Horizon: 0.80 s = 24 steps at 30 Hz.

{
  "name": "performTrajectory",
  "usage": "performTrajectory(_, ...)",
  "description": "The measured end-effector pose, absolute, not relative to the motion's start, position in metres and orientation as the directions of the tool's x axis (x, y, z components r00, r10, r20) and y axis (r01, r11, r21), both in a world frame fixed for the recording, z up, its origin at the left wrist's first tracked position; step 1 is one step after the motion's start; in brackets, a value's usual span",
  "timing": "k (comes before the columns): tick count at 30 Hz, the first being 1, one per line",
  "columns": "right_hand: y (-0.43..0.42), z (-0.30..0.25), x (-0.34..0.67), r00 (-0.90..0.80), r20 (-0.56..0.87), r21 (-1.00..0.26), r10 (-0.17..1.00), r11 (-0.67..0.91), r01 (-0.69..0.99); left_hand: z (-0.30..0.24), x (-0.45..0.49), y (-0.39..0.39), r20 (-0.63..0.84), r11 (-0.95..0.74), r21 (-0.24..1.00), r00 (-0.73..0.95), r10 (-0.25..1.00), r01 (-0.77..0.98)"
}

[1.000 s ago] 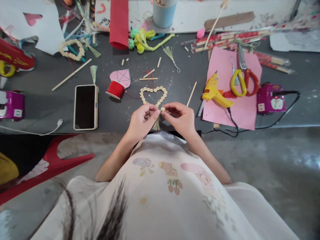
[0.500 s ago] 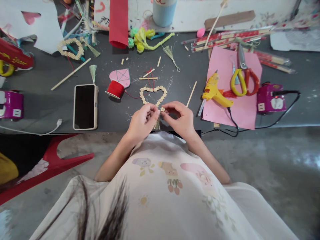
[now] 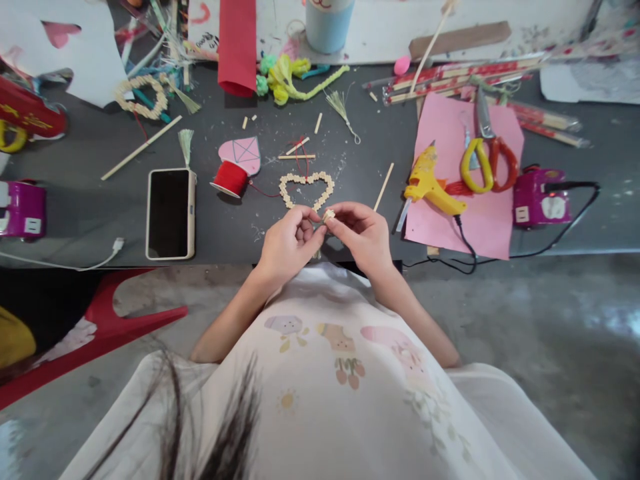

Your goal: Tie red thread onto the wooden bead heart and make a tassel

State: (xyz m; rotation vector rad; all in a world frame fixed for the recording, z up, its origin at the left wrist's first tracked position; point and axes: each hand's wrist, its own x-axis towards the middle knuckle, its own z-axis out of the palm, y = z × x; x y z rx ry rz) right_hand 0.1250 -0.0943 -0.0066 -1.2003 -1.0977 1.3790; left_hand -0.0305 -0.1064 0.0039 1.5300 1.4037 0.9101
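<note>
My right hand [image 3: 363, 239] is closed in a pinch on a small pale wooden bead-like piece [image 3: 329, 215]. Close beside it, my left hand [image 3: 293, 241] has thumb and forefinger pressed together at what looks like the cord of a pale green tassel [image 3: 317, 254], mostly hidden behind the fingers. Just beyond my fingertips lies a heart-shaped frame [image 3: 330, 185] of small pale wooden pieces, a red thread at its top. Past it are short sticks [image 3: 297, 157] with red thread. A red thread spool [image 3: 231, 179] rests against a pink paper shape [image 3: 243, 153] to the left.
On the right, a yellow glue gun [image 3: 425, 180] and scissors [image 3: 484, 150] lie on pink paper [image 3: 430, 230], near a purple box [image 3: 543, 197] with a black cable. A phone [image 3: 171, 213] lies left. A blue cup [image 3: 329, 27] and yellow pipe cleaners [image 3: 287, 79] are at the back.
The small wooden piece has come up slightly between my right fingertips and turned. My left fingertips have shifted a little to the right and down, the tassel with them.
</note>
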Motion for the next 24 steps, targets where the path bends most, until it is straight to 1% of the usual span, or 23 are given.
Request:
performTrajectory(4, -0.094, -0.007, 0.125, -0.041, -0.122, -0.983, 0.992, -0.126, -0.136, 0.003, -0.03, -0.106, 0.036, -0.072, 0.895, 0.089, 0.995, 0.44)
performTrajectory(7, -0.094, -0.007, 0.125, -0.036, -0.134, -0.981, 0.99, -0.137, -0.139, 0.001, -0.029, -0.105, 0.114, -0.149, 0.86, 0.101, 0.988, 0.489)
performTrajectory(10, -0.093, -0.008, 0.124, -0.032, -0.139, -0.975, 0.99, -0.143, -0.171, -0.003, -0.027, -0.104, 0.177, -0.209, 0.856, 0.111, 0.978, 0.473)
performTrajectory(12, -0.093, -0.009, 0.123, -0.025, -0.151, -0.967, 0.988, -0.153, -0.202, -0.004, -0.025, -0.103, 0.189, -0.209, 0.878, 0.089, 0.978, 0.43)
performTrajectory(15, -0.093, -0.01, 0.122, -0.019, -0.191, -0.953, 0.981, -0.19, -0.236, -0.004, -0.021, -0.103, 0.152, -0.157, 0.928, 0.042, 0.988, 0.338)
performTrajectory(19, -0.094, -0.009, 0.12, -0.023, -0.249, -0.929, 0.968, -0.245, -0.279, 0.0, -0.019, -0.103, 0.03, -0.034, 0.987, 0.024, 0.999, 0.16)
performTrajectory(22, -0.095, -0.009, 0.119, -0.039, -0.255, -0.915, 0.966, -0.254, -0.312, 0.002, -0.019, -0.103, -0.075, 0.075, 0.996, -0.003, 0.997, 0.04)
performTrajectory(24, -0.095, -0.01, 0.119, -0.05, -0.241, -0.919, 0.969, -0.244, -0.311, 0.003, -0.018, -0.104, -0.115, 0.116, 0.993, -0.043, 0.992, 0.017)
